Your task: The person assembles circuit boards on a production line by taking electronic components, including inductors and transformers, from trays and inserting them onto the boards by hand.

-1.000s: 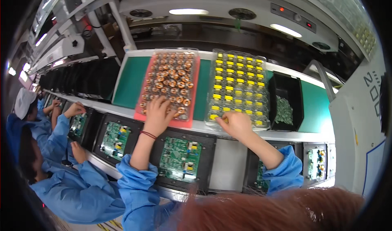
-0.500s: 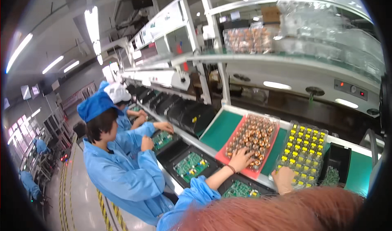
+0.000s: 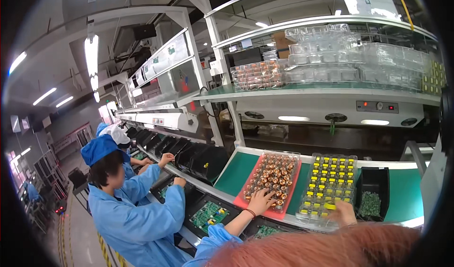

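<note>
My left hand (image 3: 261,202) reaches over the near end of a clear tray of copper-wound coils (image 3: 269,172), its fingers stretched out and touching the coils. Under that tray lies a pink-red sheet (image 3: 242,198). To the right, my right hand (image 3: 344,214) is at the near right corner of a clear tray of yellow-topped black components (image 3: 331,175). Between its thumb and fingers is one yellow-topped component (image 3: 329,205), slightly blurred. A green circuit board (image 3: 266,231) shows partly below my left forearm; my hair hides the area nearest me.
A black bin (image 3: 372,184) with small green boards (image 3: 370,204) stands right of the trays. On the left, another board (image 3: 208,215) sits in a black carrier. A co-worker in a blue smock (image 3: 137,210) works there. Stacked clear trays (image 3: 326,54) fill the shelf above.
The view has turned, so the bench appears further left and lower. My right hand now shows a yellow-topped component in its fingers. My left hand stays over the coils.
</note>
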A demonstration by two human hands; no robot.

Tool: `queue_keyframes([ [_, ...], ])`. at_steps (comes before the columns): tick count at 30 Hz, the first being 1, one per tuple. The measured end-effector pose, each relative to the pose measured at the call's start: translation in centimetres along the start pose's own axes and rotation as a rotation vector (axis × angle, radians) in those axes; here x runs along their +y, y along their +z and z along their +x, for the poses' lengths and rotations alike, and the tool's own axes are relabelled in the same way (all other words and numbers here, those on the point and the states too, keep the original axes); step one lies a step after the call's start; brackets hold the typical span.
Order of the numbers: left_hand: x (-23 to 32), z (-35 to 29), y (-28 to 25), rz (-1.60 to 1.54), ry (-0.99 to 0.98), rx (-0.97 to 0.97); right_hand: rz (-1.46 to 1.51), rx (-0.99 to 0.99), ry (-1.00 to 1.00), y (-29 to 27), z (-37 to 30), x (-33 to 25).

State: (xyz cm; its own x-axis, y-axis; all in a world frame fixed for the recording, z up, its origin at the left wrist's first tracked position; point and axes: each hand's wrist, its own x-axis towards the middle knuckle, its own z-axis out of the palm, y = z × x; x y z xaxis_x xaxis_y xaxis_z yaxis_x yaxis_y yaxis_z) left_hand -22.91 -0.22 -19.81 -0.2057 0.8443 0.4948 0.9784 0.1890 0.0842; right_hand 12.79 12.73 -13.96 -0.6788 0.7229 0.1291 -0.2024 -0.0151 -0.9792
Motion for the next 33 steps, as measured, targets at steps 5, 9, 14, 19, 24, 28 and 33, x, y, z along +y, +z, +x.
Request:
queue_keyframes([
  [5, 0.9, 0.6, -0.6, -0.037, 0.068, 0.017, 0.589, 0.155, 0.242, -5.4, -8.0, -0.4],
  [9, 0.5, 1.9, -1.0, -0.028, 0.145, -0.033, 0.459, 0.41, 0.296, -7.9, -13.6, -0.5],
  [14, -3.0, 1.2, 0.3, -0.034, 0.085, 0.018, 0.122, 0.734, 0.244, -11.9, -21.0, 2.1],
  [19, -0.9, 1.5, -1.1, -0.076, -0.024, -0.081, -0.121, 0.784, 0.29, -11.5, -27.3, 1.8],
  [24, -0.3, 0.8, -0.9, -0.078, -0.006, -0.092, -0.797, 0.525, 0.333, -11.1, -30.0, 1.5],
  [28, 0.1, 0.8, -1.5, -0.03, -0.034, -0.096, -1.159, 0.363, 0.307, -10.4, -29.2, 1.2],
  [33, 0.4, 1.3, -1.1, 0.149, 0.005, 0.02, -1.3, 0.233, 0.168, -10.3, -27.8, 1.7],
])
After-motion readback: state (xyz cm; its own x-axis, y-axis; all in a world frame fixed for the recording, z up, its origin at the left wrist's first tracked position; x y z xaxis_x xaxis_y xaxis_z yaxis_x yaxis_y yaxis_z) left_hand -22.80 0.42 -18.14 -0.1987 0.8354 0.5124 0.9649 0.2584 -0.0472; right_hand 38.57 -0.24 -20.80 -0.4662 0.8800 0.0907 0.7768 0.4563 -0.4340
